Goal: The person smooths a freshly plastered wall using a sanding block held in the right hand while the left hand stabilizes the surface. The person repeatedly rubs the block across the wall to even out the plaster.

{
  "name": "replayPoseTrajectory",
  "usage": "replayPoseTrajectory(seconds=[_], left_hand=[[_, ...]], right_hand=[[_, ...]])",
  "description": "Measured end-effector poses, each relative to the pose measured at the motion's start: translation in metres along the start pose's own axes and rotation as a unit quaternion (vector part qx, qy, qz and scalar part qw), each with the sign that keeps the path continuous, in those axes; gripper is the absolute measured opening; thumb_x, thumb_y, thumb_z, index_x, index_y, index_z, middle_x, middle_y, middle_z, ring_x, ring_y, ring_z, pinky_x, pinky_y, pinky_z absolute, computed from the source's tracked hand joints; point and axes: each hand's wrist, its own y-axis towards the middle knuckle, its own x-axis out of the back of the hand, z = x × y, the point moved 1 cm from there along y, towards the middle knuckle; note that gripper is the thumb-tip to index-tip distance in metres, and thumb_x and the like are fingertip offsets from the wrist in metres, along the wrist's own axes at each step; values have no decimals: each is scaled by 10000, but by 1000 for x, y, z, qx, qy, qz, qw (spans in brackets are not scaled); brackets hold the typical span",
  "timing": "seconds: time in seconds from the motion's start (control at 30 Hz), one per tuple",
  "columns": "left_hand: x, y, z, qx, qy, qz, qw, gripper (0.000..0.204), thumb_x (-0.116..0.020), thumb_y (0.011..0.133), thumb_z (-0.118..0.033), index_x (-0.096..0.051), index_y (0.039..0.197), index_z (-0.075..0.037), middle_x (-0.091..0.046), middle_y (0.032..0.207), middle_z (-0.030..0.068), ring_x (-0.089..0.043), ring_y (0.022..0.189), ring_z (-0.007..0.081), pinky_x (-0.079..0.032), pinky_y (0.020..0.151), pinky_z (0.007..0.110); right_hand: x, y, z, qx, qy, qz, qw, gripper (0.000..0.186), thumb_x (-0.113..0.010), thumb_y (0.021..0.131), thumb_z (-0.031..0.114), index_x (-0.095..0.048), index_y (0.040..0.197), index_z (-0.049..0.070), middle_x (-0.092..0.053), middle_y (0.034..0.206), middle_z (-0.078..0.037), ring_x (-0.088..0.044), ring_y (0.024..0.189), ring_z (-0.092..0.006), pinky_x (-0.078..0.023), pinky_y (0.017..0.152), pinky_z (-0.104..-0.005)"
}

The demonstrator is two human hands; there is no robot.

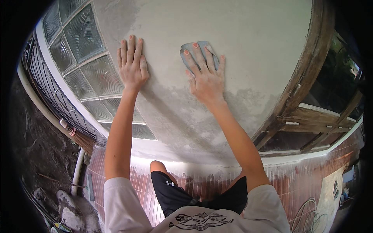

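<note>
My left hand (132,70) lies flat against the plastered wall (248,42), its fingers stretched upward and nothing in it. It rests just right of the glass blocks. Under the fingers of my right hand (206,77) is a grey piece of sandpaper (200,45), pressed against the wall. One edge of the sheet curls up between the fingers near its right side. Pale dust coats both hands. The wall is light and smooth higher up, with darker, patchy grey lower down and towards the glass blocks.
Glass blocks (84,37) fill the wall's left part. A weathered wooden frame (311,70) with dark panes stands at the right. Below lies a reddish tiled floor (287,182) with dust along the wall. A broom (79,136) leans at the left; a coiled hose (309,215) lies lower right.
</note>
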Motion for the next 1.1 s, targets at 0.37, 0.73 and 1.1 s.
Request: replayPoseTrajectory(seconds=[0.37, 0.73, 1.1], left_hand=[[-4, -11, -7, 63, -7, 18, 998, 538, -334, 1027, -256, -397, 1546, -126, -298, 1634, 104, -170, 1532, 351, -68, 1241, 494], [-33, -24, -119, -17, -46, 93, 994, 585, -366, 1030, -311, -344, 1542, -29, -257, 1644, 115, -153, 1535, 339, -66, 1248, 495], [-14, -6, -136, -198, -70, 169, 963, 543, -451, 980, -301, -471, 1496, -134, -380, 1597, -28, -300, 1494, 182, -169, 1259, 427]], right_hand=[[103, -154, 16, -167, 120, 35, 978, 440, -387, 1057, 275, -594, 1366, 39, -579, 1383, -107, -475, 1288, -313, -252, 1081, -483], [126, -193, 36, -300, 276, 72, 910, 397, -465, 1040, 150, -532, 1381, -43, -540, 1394, -244, -508, 1281, -402, -393, 1065, -436], [110, -193, 44, -247, 291, 81, 921, 463, -404, 1050, 141, -423, 1480, -30, -466, 1510, -194, -395, 1435, -356, -280, 1191, -445]])
